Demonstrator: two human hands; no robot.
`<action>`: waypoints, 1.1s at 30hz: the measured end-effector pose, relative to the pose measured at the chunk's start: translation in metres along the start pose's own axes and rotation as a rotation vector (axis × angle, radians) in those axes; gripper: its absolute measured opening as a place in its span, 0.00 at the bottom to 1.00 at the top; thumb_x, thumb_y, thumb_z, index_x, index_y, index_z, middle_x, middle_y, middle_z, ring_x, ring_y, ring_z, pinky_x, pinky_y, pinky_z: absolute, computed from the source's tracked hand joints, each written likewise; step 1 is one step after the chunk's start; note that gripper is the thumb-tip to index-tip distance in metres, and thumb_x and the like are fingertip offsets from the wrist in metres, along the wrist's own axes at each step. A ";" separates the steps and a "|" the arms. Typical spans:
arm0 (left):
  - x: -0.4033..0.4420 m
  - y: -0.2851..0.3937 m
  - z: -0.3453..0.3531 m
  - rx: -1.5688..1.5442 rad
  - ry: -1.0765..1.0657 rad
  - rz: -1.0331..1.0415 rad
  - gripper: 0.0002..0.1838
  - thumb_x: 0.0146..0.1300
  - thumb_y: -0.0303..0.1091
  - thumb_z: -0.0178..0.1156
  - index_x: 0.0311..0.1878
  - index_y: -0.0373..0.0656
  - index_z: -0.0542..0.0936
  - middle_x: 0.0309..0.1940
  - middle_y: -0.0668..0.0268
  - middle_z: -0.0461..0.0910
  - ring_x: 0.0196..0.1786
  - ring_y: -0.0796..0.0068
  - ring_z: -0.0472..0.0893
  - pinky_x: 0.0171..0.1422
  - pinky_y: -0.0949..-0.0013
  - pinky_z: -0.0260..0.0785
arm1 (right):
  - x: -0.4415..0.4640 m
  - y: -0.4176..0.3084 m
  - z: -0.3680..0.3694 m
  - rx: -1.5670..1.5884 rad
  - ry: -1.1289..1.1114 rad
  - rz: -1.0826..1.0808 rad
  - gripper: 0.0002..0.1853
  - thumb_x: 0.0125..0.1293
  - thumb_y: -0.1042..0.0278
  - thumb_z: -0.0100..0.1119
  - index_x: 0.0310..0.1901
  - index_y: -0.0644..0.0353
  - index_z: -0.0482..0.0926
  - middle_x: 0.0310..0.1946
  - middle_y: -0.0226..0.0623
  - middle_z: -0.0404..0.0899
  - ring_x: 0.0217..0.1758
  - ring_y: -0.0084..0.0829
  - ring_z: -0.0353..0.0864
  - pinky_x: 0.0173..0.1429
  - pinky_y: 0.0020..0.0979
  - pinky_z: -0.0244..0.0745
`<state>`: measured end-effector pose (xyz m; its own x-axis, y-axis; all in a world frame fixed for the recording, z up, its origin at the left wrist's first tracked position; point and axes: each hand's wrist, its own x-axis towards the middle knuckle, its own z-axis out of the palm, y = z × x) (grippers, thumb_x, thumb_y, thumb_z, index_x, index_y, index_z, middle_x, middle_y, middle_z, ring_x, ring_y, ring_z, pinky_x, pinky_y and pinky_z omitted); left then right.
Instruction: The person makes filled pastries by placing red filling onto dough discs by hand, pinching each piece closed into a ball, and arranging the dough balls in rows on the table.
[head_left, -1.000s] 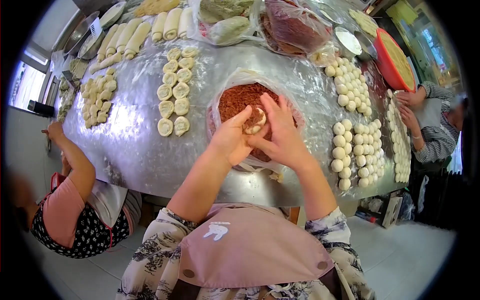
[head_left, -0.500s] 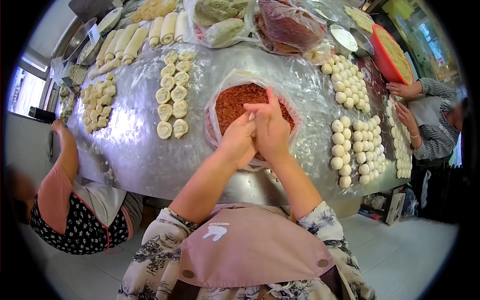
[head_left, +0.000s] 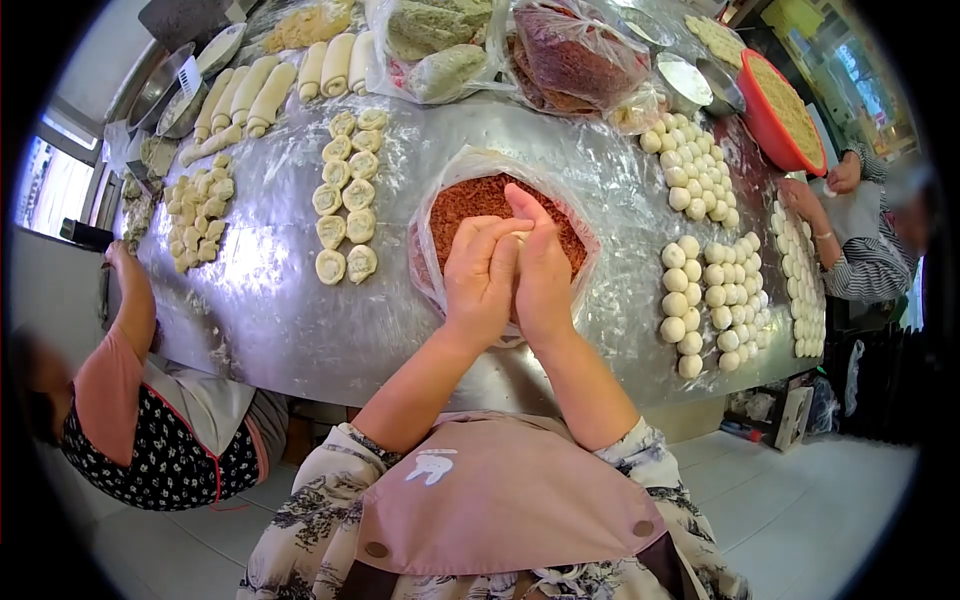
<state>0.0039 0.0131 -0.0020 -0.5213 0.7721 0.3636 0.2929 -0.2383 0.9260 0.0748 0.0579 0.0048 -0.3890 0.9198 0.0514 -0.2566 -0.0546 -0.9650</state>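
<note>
Pressed together over the bag, my left hand (head_left: 480, 278) and my right hand (head_left: 543, 275) close around a dough ball (head_left: 521, 235). Only a small pale bit of the dough shows between the fingers; the rest is hidden. Beneath them an open plastic bag (head_left: 424, 262) holds reddish-brown shredded filling (head_left: 462, 205). Two columns of coiled dough pieces (head_left: 358, 194) lie to the left of the bag. On the right are groups of round white dough balls (head_left: 675, 278).
Dough rolls (head_left: 268, 98), bagged green filling (head_left: 445, 68) and bagged dark red filling (head_left: 580, 50) line the far side. A red basin (head_left: 780, 112) stands far right. One co-worker (head_left: 150, 430) is at left, another (head_left: 860, 235) at right, hands over the metal table (head_left: 270, 330).
My hands have come together and closed over the dough, which showed with filling between them a second ago. The right co-worker has lifted one hand off the dough row.
</note>
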 end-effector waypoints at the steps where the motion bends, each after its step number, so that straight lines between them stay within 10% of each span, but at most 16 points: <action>1: 0.001 -0.001 0.001 0.032 -0.009 0.060 0.14 0.71 0.35 0.47 0.49 0.43 0.82 0.50 0.58 0.76 0.55 0.63 0.72 0.62 0.63 0.62 | -0.002 -0.006 0.000 -0.022 -0.036 0.009 0.33 0.73 0.40 0.38 0.55 0.68 0.71 0.53 0.45 0.74 0.57 0.30 0.73 0.60 0.27 0.67; 4: 0.000 -0.011 -0.001 0.080 -0.057 0.186 0.29 0.75 0.54 0.35 0.61 0.45 0.77 0.67 0.48 0.60 0.69 0.56 0.58 0.73 0.55 0.46 | 0.000 -0.009 -0.003 -0.163 -0.064 -0.028 0.26 0.74 0.44 0.44 0.47 0.66 0.74 0.37 0.36 0.80 0.39 0.24 0.77 0.46 0.26 0.72; 7: -0.002 -0.009 -0.004 -0.226 -0.093 -0.123 0.44 0.67 0.69 0.25 0.72 0.40 0.54 0.74 0.50 0.43 0.73 0.54 0.52 0.73 0.55 0.47 | 0.001 -0.014 -0.010 -0.258 -0.101 0.168 0.20 0.75 0.52 0.45 0.43 0.63 0.76 0.30 0.33 0.80 0.33 0.21 0.77 0.40 0.25 0.73; 11: 0.008 0.002 -0.009 -0.554 -0.053 -0.371 0.52 0.64 0.74 0.20 0.75 0.36 0.41 0.76 0.51 0.37 0.76 0.54 0.49 0.75 0.57 0.46 | 0.007 -0.019 -0.010 -0.610 0.060 -0.155 0.13 0.75 0.62 0.44 0.43 0.62 0.75 0.30 0.42 0.83 0.30 0.27 0.82 0.37 0.27 0.75; 12: 0.011 0.001 -0.010 -0.642 -0.140 -0.418 0.50 0.65 0.72 0.21 0.75 0.36 0.38 0.76 0.52 0.38 0.75 0.54 0.51 0.76 0.59 0.46 | 0.003 -0.028 -0.006 -0.643 0.010 -0.023 0.14 0.74 0.63 0.45 0.52 0.64 0.73 0.39 0.48 0.83 0.41 0.38 0.85 0.46 0.31 0.77; 15: 0.004 -0.005 0.000 -0.664 -0.179 -0.505 0.47 0.68 0.69 0.23 0.75 0.35 0.39 0.76 0.53 0.44 0.75 0.56 0.52 0.76 0.60 0.46 | -0.006 -0.004 -0.003 -0.692 -0.187 -0.533 0.17 0.72 0.68 0.48 0.59 0.63 0.71 0.52 0.47 0.78 0.55 0.40 0.79 0.60 0.33 0.70; 16: 0.000 -0.001 0.001 -0.728 -0.193 -0.457 0.45 0.69 0.66 0.23 0.74 0.35 0.42 0.73 0.54 0.52 0.75 0.61 0.53 0.76 0.60 0.47 | -0.005 -0.008 -0.004 -0.696 -0.265 -0.493 0.23 0.71 0.70 0.50 0.65 0.63 0.64 0.64 0.51 0.66 0.70 0.48 0.63 0.71 0.38 0.58; 23: -0.003 0.039 -0.004 -0.884 -0.331 -0.573 0.42 0.71 0.65 0.25 0.72 0.36 0.53 0.71 0.58 0.56 0.74 0.67 0.56 0.75 0.61 0.48 | 0.018 -0.007 -0.015 -0.879 -0.108 -0.415 0.30 0.75 0.50 0.31 0.69 0.64 0.57 0.71 0.61 0.48 0.76 0.63 0.38 0.76 0.52 0.34; 27: -0.001 0.030 0.003 -0.631 -0.100 -0.469 0.28 0.75 0.52 0.39 0.63 0.35 0.68 0.58 0.61 0.73 0.58 0.70 0.74 0.63 0.67 0.64 | 0.007 -0.024 0.009 -0.235 -0.220 -0.148 0.44 0.70 0.31 0.19 0.73 0.62 0.46 0.73 0.50 0.47 0.76 0.45 0.45 0.76 0.41 0.42; 28: 0.001 0.027 0.004 -0.565 0.012 -0.585 0.22 0.75 0.47 0.44 0.45 0.35 0.76 0.43 0.61 0.80 0.42 0.73 0.77 0.50 0.70 0.70 | 0.004 -0.029 0.014 -0.062 -0.220 -0.060 0.45 0.70 0.30 0.18 0.73 0.62 0.44 0.72 0.46 0.50 0.75 0.39 0.50 0.75 0.38 0.46; 33: 0.015 0.017 -0.010 -0.623 0.265 -0.607 0.27 0.75 0.51 0.42 0.22 0.42 0.67 0.24 0.63 0.73 0.28 0.74 0.73 0.37 0.70 0.67 | -0.017 -0.024 0.018 -0.005 -0.133 -0.003 0.38 0.73 0.40 0.33 0.71 0.63 0.46 0.67 0.43 0.57 0.67 0.34 0.61 0.70 0.34 0.56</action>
<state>-0.0069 0.0151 0.0201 -0.6342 0.7267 -0.2641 -0.5383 -0.1698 0.8254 0.0715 0.0363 0.0323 -0.5021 0.8603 0.0879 -0.2541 -0.0497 -0.9659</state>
